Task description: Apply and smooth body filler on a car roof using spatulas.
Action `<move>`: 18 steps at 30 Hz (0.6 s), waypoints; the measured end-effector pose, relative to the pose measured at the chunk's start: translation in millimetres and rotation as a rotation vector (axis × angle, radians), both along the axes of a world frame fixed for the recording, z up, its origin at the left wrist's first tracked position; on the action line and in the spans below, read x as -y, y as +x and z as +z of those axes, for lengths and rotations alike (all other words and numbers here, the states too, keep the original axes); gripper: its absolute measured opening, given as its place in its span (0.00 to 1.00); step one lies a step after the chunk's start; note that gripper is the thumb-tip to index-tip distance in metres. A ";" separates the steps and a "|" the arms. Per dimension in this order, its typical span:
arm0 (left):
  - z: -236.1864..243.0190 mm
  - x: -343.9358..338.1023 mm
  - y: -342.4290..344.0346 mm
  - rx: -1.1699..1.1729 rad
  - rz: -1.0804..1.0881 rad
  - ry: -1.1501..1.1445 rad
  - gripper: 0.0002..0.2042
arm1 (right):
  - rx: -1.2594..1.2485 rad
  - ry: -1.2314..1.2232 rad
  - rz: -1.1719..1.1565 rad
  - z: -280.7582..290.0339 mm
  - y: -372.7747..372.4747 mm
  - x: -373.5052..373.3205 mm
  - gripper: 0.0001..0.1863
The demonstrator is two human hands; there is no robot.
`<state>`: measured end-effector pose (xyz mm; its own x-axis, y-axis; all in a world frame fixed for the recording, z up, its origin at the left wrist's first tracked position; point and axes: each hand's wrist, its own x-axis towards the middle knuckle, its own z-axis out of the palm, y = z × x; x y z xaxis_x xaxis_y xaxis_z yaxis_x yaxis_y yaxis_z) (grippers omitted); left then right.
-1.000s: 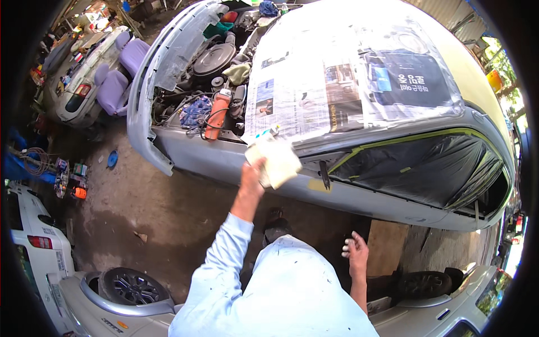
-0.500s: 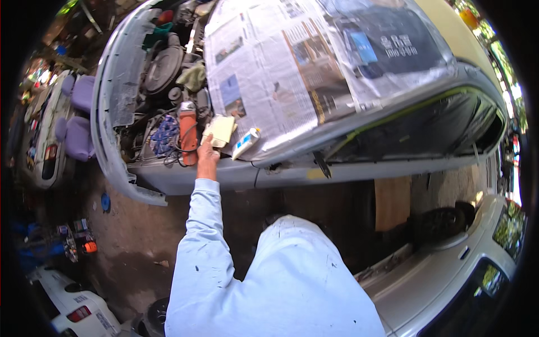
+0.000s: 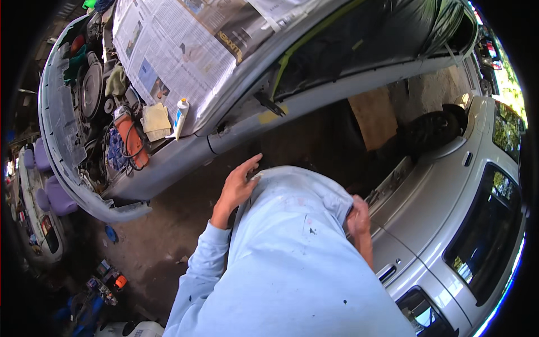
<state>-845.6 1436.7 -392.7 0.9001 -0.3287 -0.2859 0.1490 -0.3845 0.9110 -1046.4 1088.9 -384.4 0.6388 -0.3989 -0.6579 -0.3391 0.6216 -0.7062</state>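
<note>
My left hand is open and holds nothing, its fingers stretched out beside my pale blue shirt. At my right side, my right hand is against the edge of the shirt; its fingers are partly hidden and blurred, so I cannot tell whether they grip the cloth. Beyond the left hand, pale yellow sheets lie on the grey car's fender edge. Next to them is a white and blue tube with a yellow cap. An orange power tool with a dark cord rests over the engine bay.
Newspaper covers the car's hood, and dark plastic masks its side window. A side mirror bracket sticks out from the door. A silver car stands close on my right. Purple seats are at the far left.
My left hand has left the yellow sheets on the fender and drawn back to my body. My right hand has come into view. The view has shifted to the right.
</note>
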 end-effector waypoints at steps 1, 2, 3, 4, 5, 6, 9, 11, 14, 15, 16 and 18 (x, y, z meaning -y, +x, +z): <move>-0.4 5.6 -3.3 -0.019 -0.003 0.011 0.21 | 0.064 0.021 0.091 10.7 2.1 4.7 0.13; -2.7 5.7 -3.3 -0.020 -0.002 0.015 0.22 | 0.072 0.145 -0.015 14.9 -3.9 -0.1 0.16; -5.3 0.4 -2.1 -0.075 0.052 0.037 0.22 | -0.033 0.126 0.021 13.9 -11.5 -0.1 0.17; -5.3 -12.1 -3.9 -0.133 0.099 0.056 0.22 | -0.188 -0.276 0.287 6.5 -24.7 -6.1 0.17; -6.0 -26.0 -7.0 -0.247 0.144 0.116 0.22 | -0.404 -0.666 0.539 -5.3 -39.7 -10.1 0.17; -9.6 -37.2 -9.5 -0.215 0.178 0.099 0.22 | -0.406 -0.801 0.611 -18.9 -57.3 -14.4 0.17; -29.1 -57.2 -27.9 -0.148 0.189 0.157 0.24 | -0.455 -0.610 0.514 -56.9 -111.1 -32.4 0.16; -41.4 -60.9 -46.5 -0.149 0.190 0.138 0.24 | -0.479 -0.534 0.475 -70.6 -135.6 -44.5 0.16; -48.4 -50.3 -77.4 -0.341 0.260 -0.034 0.23 | -0.492 -0.476 0.445 -79.1 -145.1 -54.8 0.16; -46.7 -46.2 -85.2 -0.501 0.246 -0.149 0.21 | -0.486 -0.461 0.436 -79.8 -144.1 -56.6 0.16; -44.0 -49.3 -80.1 -0.457 0.154 -0.030 0.18 | -0.473 -0.448 0.432 -79.7 -141.3 -57.8 0.16; -35.0 -48.5 -66.3 -0.329 0.014 0.246 0.11 | -0.434 -0.434 0.434 -78.2 -134.9 -58.9 0.15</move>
